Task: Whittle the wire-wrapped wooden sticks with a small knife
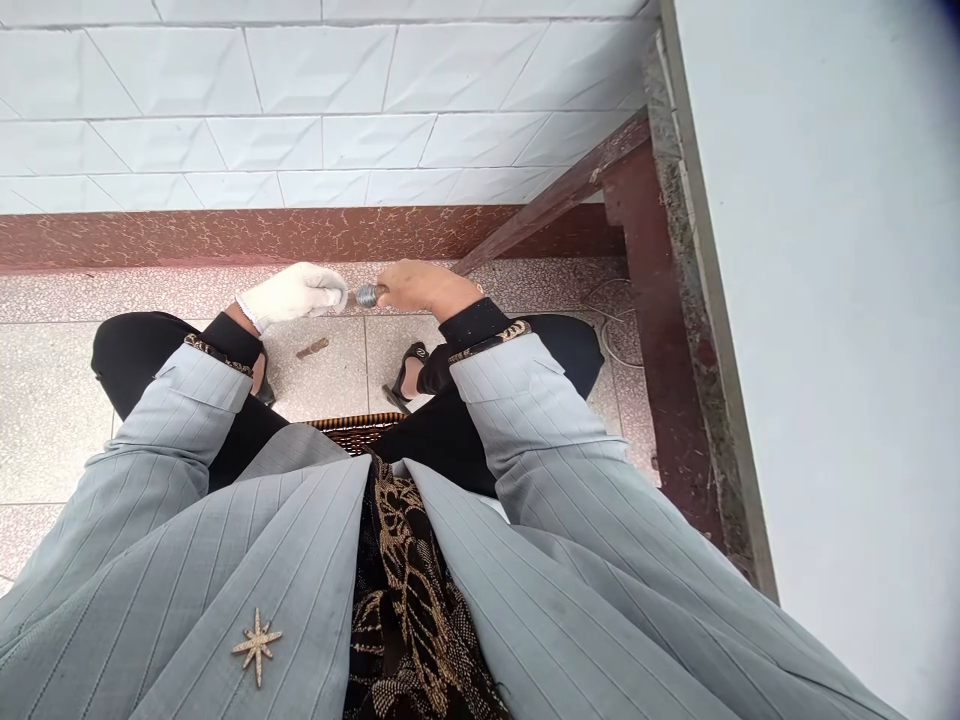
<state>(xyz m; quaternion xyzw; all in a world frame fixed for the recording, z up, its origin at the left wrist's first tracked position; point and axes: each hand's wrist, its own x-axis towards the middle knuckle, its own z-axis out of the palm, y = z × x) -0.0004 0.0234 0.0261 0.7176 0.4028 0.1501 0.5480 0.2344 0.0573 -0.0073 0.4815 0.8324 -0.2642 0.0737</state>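
Ribbed metal piece (367, 295) held between the white-gloved left hand (291, 296) and the bare right hand (420, 288), both closed on it. Its ends hidden by the grips, its exact kind too small to make out. Small brown scrap (313, 347) on the floor tiles just below the hands.

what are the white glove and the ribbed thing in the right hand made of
The white glove on the left hand looks like knitted cotton: matte, with a soft, fuzzy surface. The ribbed cylinder in the right hand looks like metal, possibly steel, given its silvery shine, but it is too small to be sure.
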